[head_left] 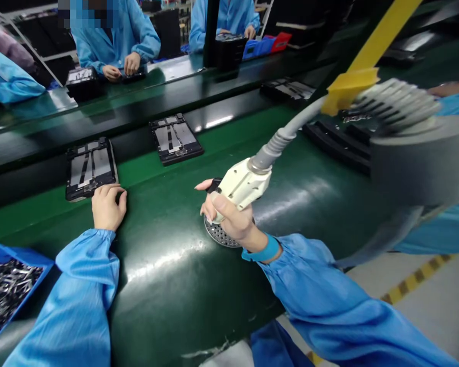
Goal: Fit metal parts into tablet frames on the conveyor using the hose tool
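My right hand is wrapped round a cream-coloured electric screwdriver with a thick grey cable at its upper end. Its working tip is hidden behind my hand. Beneath that hand a round metal plate full of holes lies on the green bench. On the left, my left hand is closed at the near right corner of an opened tablet, its fingertips out of sight. The tablet lies flat with its inner parts showing. A second opened tablet lies farther back to the right.
At lower left stands a blue bin of small metal parts. A yellow-taped post, a ribbed hose and a grey cylinder take up the right side. Co-workers in blue sit across the line.
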A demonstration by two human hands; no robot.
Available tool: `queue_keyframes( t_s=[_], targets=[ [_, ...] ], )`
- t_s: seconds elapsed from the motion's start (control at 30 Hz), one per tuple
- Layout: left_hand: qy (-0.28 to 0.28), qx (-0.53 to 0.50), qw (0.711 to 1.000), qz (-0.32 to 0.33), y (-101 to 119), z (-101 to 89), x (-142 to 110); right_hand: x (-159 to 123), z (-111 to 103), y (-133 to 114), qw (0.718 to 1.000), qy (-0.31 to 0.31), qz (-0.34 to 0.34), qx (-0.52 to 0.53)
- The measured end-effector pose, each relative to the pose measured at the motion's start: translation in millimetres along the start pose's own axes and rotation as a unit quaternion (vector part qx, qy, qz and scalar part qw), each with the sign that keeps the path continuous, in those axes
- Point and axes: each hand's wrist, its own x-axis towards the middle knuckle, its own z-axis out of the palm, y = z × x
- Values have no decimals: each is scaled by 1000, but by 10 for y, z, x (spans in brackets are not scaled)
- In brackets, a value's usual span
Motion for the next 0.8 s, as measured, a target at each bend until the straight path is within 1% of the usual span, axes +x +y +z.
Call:
queue_keyframes(
  t_s=[0.27, 0.47, 0.8],
  targets=[
    [-9, -3, 1000, -8, 149, -29, -25, -37, -88, -51, 1000, -12, 11, -24],
    [-16, -15, 1000, -13, 157, -24, -20, -46, -102, -35, 1000, -5, 7, -28],
    [-17, -3, 1000, -11, 177, -25, -7, -54, -122, -20, 1000, -10, 6, -17]
  ],
)
